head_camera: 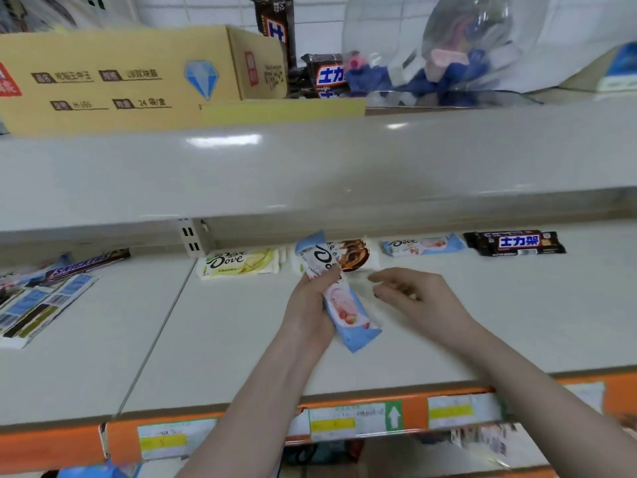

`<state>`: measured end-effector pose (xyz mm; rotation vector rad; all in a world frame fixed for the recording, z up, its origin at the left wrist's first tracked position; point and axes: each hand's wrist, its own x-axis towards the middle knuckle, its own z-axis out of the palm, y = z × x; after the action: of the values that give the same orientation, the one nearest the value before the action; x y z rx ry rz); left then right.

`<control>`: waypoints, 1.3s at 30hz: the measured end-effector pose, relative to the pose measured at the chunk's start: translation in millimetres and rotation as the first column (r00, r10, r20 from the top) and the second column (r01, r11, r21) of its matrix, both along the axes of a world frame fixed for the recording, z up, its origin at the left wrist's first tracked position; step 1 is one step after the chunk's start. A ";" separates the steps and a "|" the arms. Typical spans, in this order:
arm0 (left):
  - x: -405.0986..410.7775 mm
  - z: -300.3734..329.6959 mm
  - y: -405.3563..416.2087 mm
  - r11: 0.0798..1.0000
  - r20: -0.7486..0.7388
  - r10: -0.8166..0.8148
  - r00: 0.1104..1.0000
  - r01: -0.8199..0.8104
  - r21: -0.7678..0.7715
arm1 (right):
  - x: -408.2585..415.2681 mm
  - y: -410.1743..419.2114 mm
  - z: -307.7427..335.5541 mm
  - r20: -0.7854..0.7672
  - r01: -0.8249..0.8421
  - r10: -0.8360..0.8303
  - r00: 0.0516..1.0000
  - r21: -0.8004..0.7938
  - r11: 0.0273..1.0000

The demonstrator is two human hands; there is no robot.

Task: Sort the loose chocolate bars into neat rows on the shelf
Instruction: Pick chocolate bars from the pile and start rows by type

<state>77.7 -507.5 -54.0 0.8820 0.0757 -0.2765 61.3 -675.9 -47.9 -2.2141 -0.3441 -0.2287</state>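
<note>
Sorting partway: left hand (306, 305) grips light-blue strawberry Dove bar (339, 298) mid-frame above cream shelf (206, 339); right hand (413, 294) loosely open, empty. Rear row holds yellow-green Dove bar (238, 263), matching blue bar (422, 244), dark bars (515, 242). Left-edge loose bars (44, 291) unsorted.

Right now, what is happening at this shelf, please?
A person is sorting chocolate bars on the shelf. The left hand holds a blue and pink bar above the shelf; its fingers are curled round it. The right hand hovers beside it, fingers loosely bent, holding nothing. At the back lie a yellow bar, a brown and white bar, another blue and pink bar and dark bars, spaced apart in a row. More bars lie loose on the left.
</note>
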 end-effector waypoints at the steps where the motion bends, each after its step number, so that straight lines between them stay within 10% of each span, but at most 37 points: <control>1: -2.6 1.1 -8.9 1.000 0.007 0.007 1.000 -0.006 -0.023 | -4.3 -4.0 -0.5 -0.025 -0.002 0.003 1.000 0.040 0.999; 10: -8.4 6.5 -90.1 0.998 0.023 0.050 0.998 -0.049 -0.036 | -10.2 -66.3 8.9 -0.197 -0.076 0.153 0.968 0.351 0.933; 18: -7.5 -0.2 -126.3 0.940 0.153 0.084 0.985 -0.130 0.316 | 6.2 -167.3 20.2 -0.120 0.004 0.031 0.992 0.278 0.961; 29: 3.5 6.3 -131.2 0.875 0.141 0.104 0.984 -0.158 0.457 | 40.4 -189.3 1.3 0.282 -0.062 0.256 0.924 -0.551 0.832; 34: 35.0 12.4 -124.2 0.147 0.472 -0.302 0.828 -0.448 0.882 | 69.3 -184.1 6.8 0.376 -0.026 0.303 0.876 -0.590 0.807; 39: 62.5 17.1 -118.4 -0.202 0.439 -0.464 0.769 -0.575 0.793 | 95.6 -175.8 0.6 0.365 0.009 0.262 0.894 -0.598 0.802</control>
<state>140.2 -625.9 -36.9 2.7364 -0.4429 0.4151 156.9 -851.7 -47.3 -2.7252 -0.9190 -0.6160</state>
